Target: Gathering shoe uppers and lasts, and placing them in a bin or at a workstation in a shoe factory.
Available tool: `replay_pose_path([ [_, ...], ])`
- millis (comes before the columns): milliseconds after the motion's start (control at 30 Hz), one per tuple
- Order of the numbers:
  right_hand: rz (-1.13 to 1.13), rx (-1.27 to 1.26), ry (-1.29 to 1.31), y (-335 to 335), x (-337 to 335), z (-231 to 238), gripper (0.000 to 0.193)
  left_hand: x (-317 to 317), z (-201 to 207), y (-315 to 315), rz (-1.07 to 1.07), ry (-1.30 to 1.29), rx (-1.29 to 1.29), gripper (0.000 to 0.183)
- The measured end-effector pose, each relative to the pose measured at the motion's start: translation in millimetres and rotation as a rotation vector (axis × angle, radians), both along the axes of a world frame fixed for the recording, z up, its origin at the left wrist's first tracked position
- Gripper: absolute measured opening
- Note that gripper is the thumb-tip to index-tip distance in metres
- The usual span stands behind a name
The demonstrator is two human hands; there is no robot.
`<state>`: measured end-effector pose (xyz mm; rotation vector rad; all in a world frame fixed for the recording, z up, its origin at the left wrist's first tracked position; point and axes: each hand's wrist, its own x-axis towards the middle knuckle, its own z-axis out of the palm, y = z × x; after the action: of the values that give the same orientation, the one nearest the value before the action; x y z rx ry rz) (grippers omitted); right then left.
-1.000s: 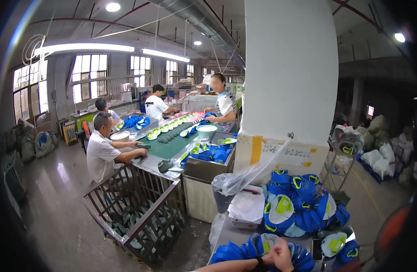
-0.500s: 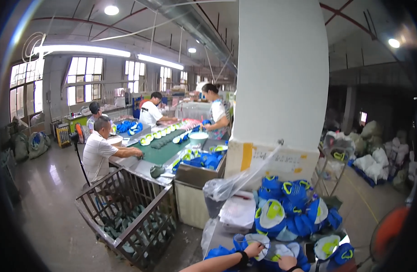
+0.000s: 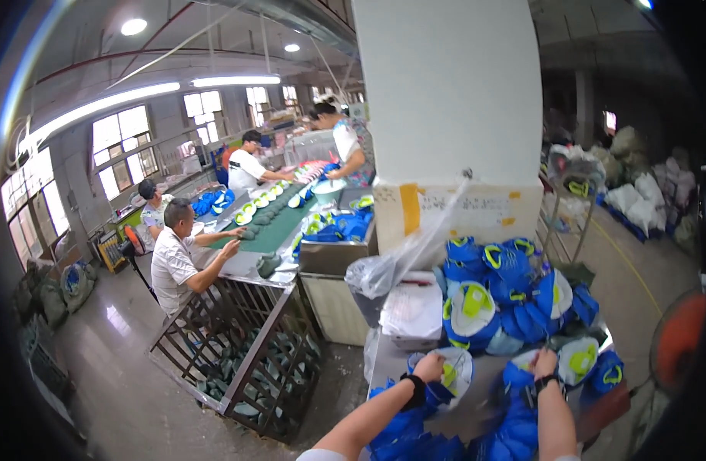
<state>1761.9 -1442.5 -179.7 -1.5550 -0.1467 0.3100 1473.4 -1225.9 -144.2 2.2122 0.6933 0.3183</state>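
Note:
My left hand (image 3: 429, 368) pinches the rim of a shoe upper (image 3: 461, 378), blue with a white and lime lining. Off to its right, my right hand (image 3: 546, 362) is closed at the edge of a second blue shoe upper (image 3: 517, 376); its fingertips are partly hidden. A bare strip of the grey table (image 3: 476, 419) lies between the two. Just beyond my right hand sits a white-and-lime-lined upper (image 3: 577, 360). Behind both hands rises a pile of blue uppers (image 3: 514, 316). More blue pieces (image 3: 403, 430) lie under my left forearm.
A stack of white paper (image 3: 411, 309) and a clear plastic bag (image 3: 380, 270) are left of the pile, by a white pillar (image 3: 453, 92). A slatted cart (image 3: 249, 361) holds dark green pieces. Several co-workers stand around a green-topped table (image 3: 265, 240). An orange round object (image 3: 679, 342) is at right.
My hands have moved apart, from close together over the uppers to one upper each. My view has shifted. The nearest co-worker has raised one hand off the table.

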Motion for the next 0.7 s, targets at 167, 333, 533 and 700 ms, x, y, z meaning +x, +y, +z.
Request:
replay_pose_path([
  [167,0.290,-0.085,-0.178,-4.4,-9.9,42.4,0.015,12.9,12.3,22.4,0.068,-0.170,0.399,0.033],
  [333,0.418,-0.003,-0.153,8.8,-26.1,107.1,0.059,19.0,101.1,6.3,-0.044,0.044,-0.204,0.027],
  [533,0.389,-0.626,-0.401,-0.9,-40.3,80.2,0.065,26.6,30.3,-51.4,-0.294,0.203,0.474,0.045],
  [700,0.575,-0.898,-1.160,30.7,-106.0,90.0,0.030,18.8,36.9,-47.2,-0.518,0.690,0.607,0.040],
])
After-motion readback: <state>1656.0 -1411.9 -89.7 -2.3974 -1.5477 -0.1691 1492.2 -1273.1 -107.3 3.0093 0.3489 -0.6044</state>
